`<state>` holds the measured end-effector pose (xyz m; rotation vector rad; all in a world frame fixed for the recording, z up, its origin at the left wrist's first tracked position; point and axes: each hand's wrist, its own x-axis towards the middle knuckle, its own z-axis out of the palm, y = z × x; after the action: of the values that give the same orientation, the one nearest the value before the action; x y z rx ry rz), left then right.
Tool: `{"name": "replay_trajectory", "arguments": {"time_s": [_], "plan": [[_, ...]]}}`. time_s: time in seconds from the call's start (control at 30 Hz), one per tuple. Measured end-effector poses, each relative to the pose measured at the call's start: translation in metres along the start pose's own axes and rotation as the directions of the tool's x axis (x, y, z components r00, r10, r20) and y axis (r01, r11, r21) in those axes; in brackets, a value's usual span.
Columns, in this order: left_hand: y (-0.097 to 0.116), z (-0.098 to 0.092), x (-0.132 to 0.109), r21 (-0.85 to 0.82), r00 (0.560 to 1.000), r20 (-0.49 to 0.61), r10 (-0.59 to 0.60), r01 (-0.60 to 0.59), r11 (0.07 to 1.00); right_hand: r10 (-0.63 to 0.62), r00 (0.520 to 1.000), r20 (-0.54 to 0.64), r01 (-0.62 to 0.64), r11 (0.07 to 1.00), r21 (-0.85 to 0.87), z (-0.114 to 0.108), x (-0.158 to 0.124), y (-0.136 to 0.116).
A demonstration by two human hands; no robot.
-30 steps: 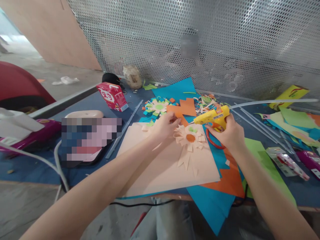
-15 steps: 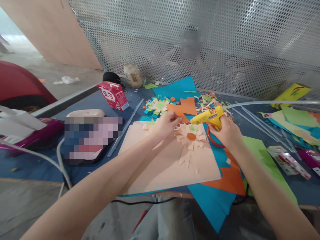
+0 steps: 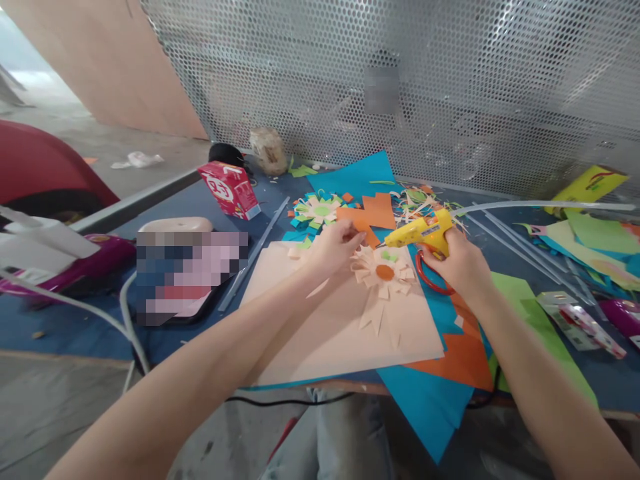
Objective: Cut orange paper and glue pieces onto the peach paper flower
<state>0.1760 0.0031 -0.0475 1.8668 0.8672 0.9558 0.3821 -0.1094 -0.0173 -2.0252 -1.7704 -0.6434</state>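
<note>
A peach paper flower [image 3: 384,273] with an orange centre lies on a peach sheet [image 3: 330,327]. My left hand [image 3: 334,247] is closed in a pinch at the flower's upper left edge, on something I cannot make out. My right hand [image 3: 460,263] grips a yellow glue gun [image 3: 420,232], with a long clear glue stick [image 3: 545,205] running out of its back. The nozzle points left, just above the flower's top. Red-handled scissors [image 3: 431,280] lie under my right hand.
A second flower [image 3: 317,212] in blue and green lies further back among orange, blue and green paper scraps. A red carton [image 3: 229,189] stands at the left, loose glue sticks [image 3: 520,250] lie to the right. A perforated metal screen [image 3: 450,87] closes the back.
The glue gun swung left toward the flower, then eased slightly right. My left hand stays pinched at the flower's edge. The view shifted a little.
</note>
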Motion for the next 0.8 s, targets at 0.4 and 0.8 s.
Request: {"name": "replay_trajectory", "arguments": {"time_s": [0.4, 0.8], "plan": [[0.0012, 0.0002, 0.0002, -0.021, 1.0, 0.003, -0.01, 0.01, 1.0, -0.036, 0.997, 0.069, 0.042, 0.996, -0.078, 0.0041, 0.0005, 0.0011], [-0.0055, 0.0001, 0.0015, -0.01, 1.0, 0.0, -0.008, 0.008, 1.0, -0.027, 0.997, 0.079, 0.035, 0.994, -0.104, 0.0039, -0.0001, 0.002]]}}
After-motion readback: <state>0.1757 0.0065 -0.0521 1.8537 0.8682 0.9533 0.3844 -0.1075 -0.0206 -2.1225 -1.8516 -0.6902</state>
